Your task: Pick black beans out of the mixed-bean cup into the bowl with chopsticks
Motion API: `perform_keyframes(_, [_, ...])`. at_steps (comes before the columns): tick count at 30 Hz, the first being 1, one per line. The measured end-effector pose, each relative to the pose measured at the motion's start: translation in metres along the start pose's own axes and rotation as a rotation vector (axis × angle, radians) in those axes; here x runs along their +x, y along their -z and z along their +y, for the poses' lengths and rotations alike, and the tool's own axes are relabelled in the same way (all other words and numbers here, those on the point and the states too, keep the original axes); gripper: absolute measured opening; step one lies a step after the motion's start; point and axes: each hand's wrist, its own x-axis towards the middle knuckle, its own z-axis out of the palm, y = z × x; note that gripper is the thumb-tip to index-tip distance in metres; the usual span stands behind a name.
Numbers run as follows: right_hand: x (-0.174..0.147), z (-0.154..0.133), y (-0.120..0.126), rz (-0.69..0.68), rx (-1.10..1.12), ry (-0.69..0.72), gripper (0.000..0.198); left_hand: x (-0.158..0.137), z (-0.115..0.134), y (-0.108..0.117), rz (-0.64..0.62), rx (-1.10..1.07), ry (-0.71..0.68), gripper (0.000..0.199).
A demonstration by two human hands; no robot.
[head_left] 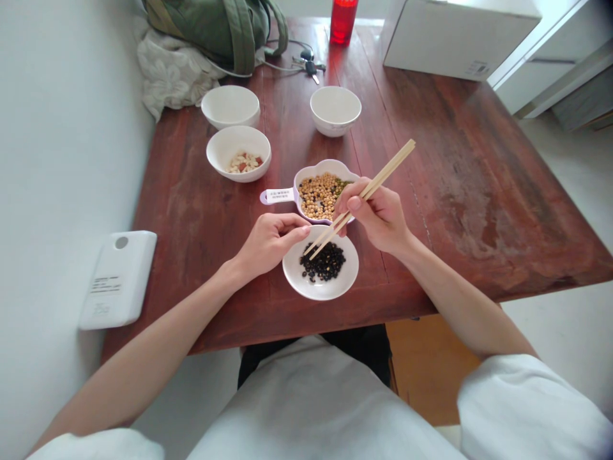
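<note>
My right hand (376, 214) grips a pair of wooden chopsticks (390, 169), which slant down to the left. Their tips reach the black beans (325, 262) lying in a small white bowl (320, 292) near the table's front edge. My left hand (272, 243) pinches the far left rim of that bowl between thumb and fingers. Just beyond it sits a purple-edged, flower-shaped dish (280, 195) with a labelled handle pointing left. Yellow soybeans (318, 191) mixed with some black beans fill this dish, and green beans (339, 186) show at its right, partly hidden by my right hand.
A white bowl of nuts (244, 163) stands at the left, with another white bowl (230, 108) behind it and a third bowl (335, 112) farther right. At the back are a green bag (205, 32), keys (310, 67), a red cup (343, 22) and a white box (454, 38).
</note>
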Motion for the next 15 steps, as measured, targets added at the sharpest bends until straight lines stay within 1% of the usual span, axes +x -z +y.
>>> perform_keyframes(3, [0.0001,0.0010,-0.0009,-0.027,-0.026,-0.022,0.018,0.0002,0.0008,-0.0002,0.000,0.005,-0.007,0.032])
perform_keyframes(9, [0.0000,0.0036,0.0005,-0.080,-0.010,-0.017,0.013,0.0004,0.0010,-0.0001,-0.002,0.020,-0.008,0.032])
perform_keyframes(12, [-0.0002,0.0034,0.0007,-0.075,-0.004,-0.017,0.013,0.0004,0.0011,-0.0003,-0.002,0.012,-0.004,0.032])
perform_keyframes(15, [0.0006,0.0011,-0.0004,-0.037,-0.012,-0.018,0.016,0.0003,0.0021,-0.0007,-0.002,-0.006,-0.009,0.030])
